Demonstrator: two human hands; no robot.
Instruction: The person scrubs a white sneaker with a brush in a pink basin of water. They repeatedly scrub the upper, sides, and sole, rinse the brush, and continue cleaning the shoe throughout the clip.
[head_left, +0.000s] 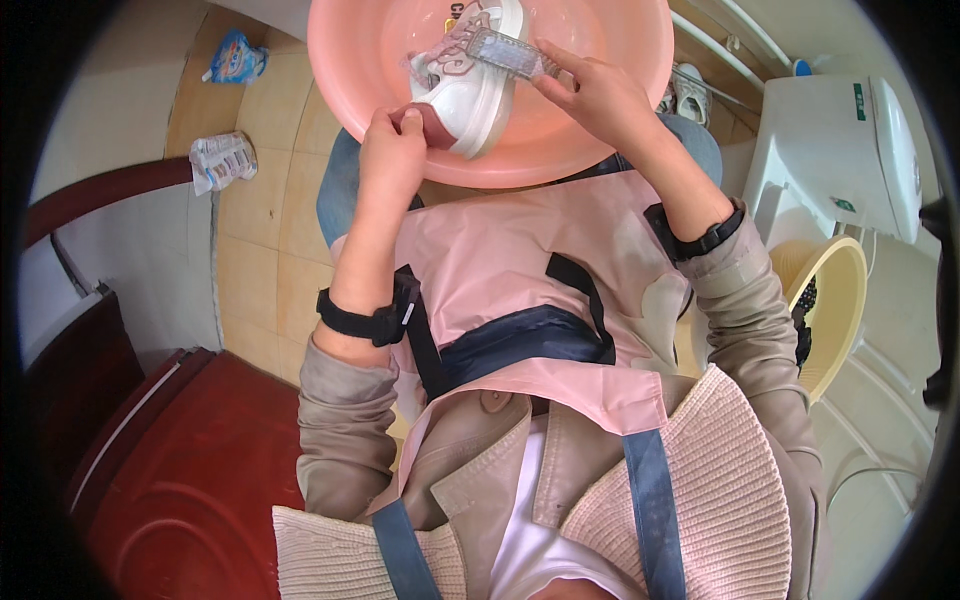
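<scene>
My left hand (396, 154) grips the dusty-pink heel of a white sneaker (459, 101) with pink laces. The shoe is tilted on its side over a pink plastic basin (480, 176), its toe pointing away from me. In my right hand (596, 97) is a scrubbing brush with a clear plastic back (510, 54), held by one end. The brush lies across the laces and upper side of the shoe; its bristles are hidden beneath it. Thumb and fingers of both hands are closed on what they hold.
A blue packet (237, 57) and a white plastic packet (223, 161) are at the left. To the right are white shoes (691, 94), a white appliance (821, 150) and a yellow bucket (844, 315) with dark cloth inside. A red door (217, 480) is at lower left.
</scene>
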